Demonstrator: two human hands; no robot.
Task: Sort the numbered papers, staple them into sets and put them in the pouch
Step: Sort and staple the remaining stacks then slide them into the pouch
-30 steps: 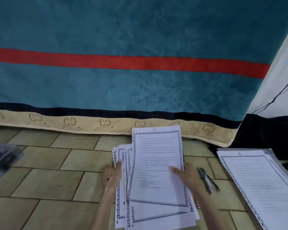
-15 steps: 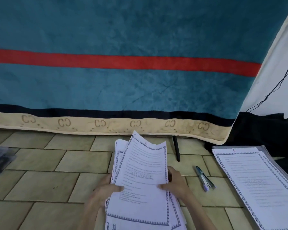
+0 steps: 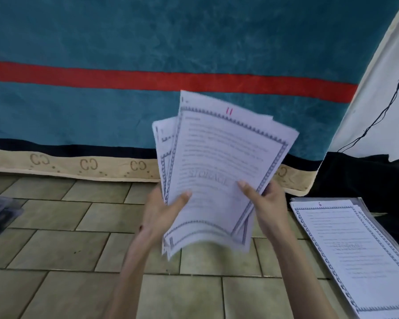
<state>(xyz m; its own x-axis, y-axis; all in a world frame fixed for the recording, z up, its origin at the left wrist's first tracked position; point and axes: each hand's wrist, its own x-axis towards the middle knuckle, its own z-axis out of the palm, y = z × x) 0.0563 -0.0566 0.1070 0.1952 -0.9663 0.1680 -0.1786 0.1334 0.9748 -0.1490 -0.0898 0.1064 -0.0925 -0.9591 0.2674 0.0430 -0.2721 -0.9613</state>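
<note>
Head cam, only one view here. Both hands are up off the floor holding a fanned stack of white printed papers with a patterned blue border. The top sheet has a red "11" written at its top edge and a faint "STORAGE" watermark across the middle. The left hand is clamped on the stack's lower left side, thumb pressed flat on the front of the top sheet, rest of the fingers hidden behind. The right hand grips the right edge at about 3 o'clock of the stack, thumb on the front, fingers wrapped behind. The sheets aren't squared up: a few stick out to the left and at the bottom, and the whole bunch tilts to the right.

Over at 4 o'clock of the frame, a second pile of the same bordered white papers lies flat on the floor, top sheet marked with a red "6". It seems to sit on a clear plastic pouch, only its edge peeking out at the far side.

At 9 o'clock there's a blurry clear plastic thing, can't tell what it is. The floor is greenish-beige tiles. Behind it all hangs a teal blanket with a red stripe and a beige patterned hem, with a dark cloth bunched at 3 o'clock.
</note>
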